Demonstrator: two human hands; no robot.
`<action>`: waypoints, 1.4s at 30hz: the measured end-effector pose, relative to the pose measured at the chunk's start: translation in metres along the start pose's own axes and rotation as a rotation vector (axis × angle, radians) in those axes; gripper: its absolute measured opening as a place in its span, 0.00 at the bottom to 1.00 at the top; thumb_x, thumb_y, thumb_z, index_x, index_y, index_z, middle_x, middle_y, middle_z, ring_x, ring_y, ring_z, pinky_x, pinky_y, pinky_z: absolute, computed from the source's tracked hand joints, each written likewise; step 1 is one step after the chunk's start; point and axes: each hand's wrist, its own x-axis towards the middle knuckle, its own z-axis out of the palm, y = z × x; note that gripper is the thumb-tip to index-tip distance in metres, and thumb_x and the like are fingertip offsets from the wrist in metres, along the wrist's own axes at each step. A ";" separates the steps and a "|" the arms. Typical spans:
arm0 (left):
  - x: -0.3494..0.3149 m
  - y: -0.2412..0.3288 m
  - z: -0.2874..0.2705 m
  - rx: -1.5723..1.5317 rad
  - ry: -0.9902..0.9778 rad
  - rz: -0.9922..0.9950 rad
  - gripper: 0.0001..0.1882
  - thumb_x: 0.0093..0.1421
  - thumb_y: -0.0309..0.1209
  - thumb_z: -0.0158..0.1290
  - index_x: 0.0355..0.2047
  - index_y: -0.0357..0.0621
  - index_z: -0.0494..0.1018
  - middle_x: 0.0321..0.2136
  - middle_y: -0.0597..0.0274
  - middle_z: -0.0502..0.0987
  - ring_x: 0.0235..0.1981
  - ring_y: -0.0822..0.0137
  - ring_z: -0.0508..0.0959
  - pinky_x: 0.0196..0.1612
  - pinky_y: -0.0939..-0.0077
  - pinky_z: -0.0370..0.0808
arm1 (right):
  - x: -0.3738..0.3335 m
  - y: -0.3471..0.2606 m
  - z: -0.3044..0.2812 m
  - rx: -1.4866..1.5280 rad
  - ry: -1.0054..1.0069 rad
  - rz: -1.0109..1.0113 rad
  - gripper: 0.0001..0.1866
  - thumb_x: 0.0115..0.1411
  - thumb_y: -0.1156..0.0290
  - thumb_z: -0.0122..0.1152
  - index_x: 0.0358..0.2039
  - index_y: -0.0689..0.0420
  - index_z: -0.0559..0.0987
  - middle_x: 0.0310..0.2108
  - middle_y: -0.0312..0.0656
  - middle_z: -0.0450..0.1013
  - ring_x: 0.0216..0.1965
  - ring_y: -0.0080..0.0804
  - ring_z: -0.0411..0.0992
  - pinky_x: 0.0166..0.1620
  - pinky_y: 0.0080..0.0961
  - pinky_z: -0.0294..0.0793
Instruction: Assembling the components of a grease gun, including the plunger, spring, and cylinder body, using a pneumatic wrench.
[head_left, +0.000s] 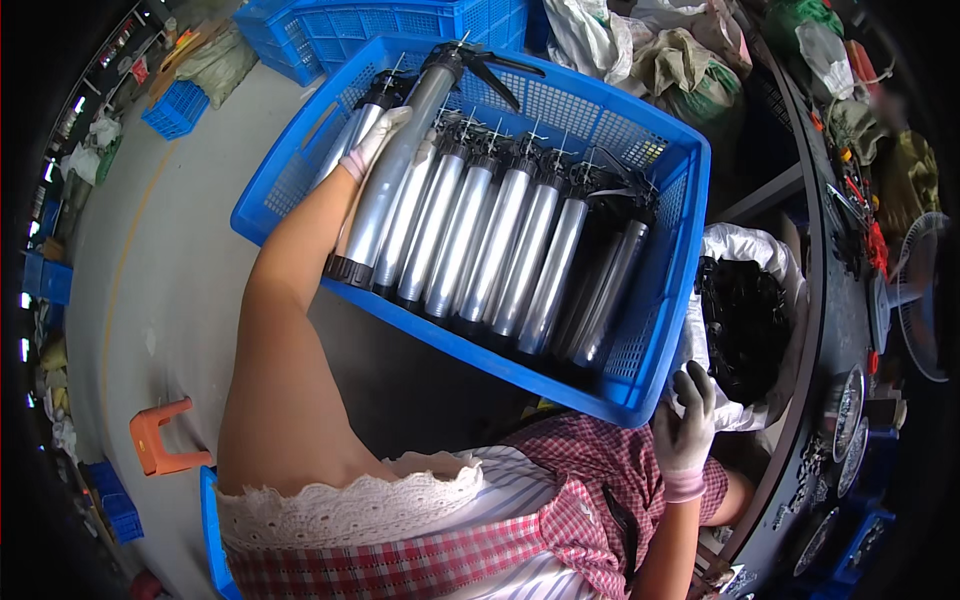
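My left hand, in a white glove, is closed round the silver barrel of a caulking gun. This gun lies slanted over the others at the left part of a blue plastic crate, its black handle and trigger pointing up and right. Several more caulking guns lie side by side in the crate, their black heads and thin rods toward the far side. My right hand, gloved with dark fingertips, is raised beside the crate's near right corner. Its fingers are apart, with nothing seen in them.
A white sack filled with black parts stands right of the crate. A dark workbench runs along the right side, with metal dishes of small parts on it. More blue crates stand behind. An orange stool is on the floor at left.
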 end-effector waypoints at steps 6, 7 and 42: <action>0.004 -0.004 -0.110 0.114 0.255 -0.074 0.25 0.62 0.51 0.48 0.42 0.40 0.73 0.28 0.53 0.77 0.27 0.60 0.79 0.35 0.63 0.80 | -0.024 0.042 -0.020 -0.115 -0.088 0.038 0.22 0.50 0.81 0.57 0.48 0.58 0.74 0.51 0.54 0.70 0.48 0.52 0.72 0.46 0.37 0.74; 0.002 -0.003 -0.122 0.180 0.321 -0.093 0.25 0.62 0.52 0.48 0.43 0.40 0.72 0.29 0.54 0.77 0.27 0.61 0.79 0.36 0.63 0.80 | -0.029 0.048 -0.022 -0.109 -0.110 0.097 0.22 0.50 0.81 0.57 0.48 0.59 0.74 0.51 0.54 0.70 0.47 0.52 0.73 0.46 0.37 0.75; 0.065 -0.055 -0.019 1.980 1.025 0.294 0.54 0.48 0.54 0.64 0.67 0.45 0.49 0.65 0.38 0.51 0.67 0.47 0.53 0.66 0.55 0.55 | -0.132 0.004 -0.097 -0.243 0.065 0.342 0.18 0.46 0.80 0.61 0.41 0.58 0.78 0.45 0.51 0.74 0.38 0.48 0.75 0.39 0.37 0.75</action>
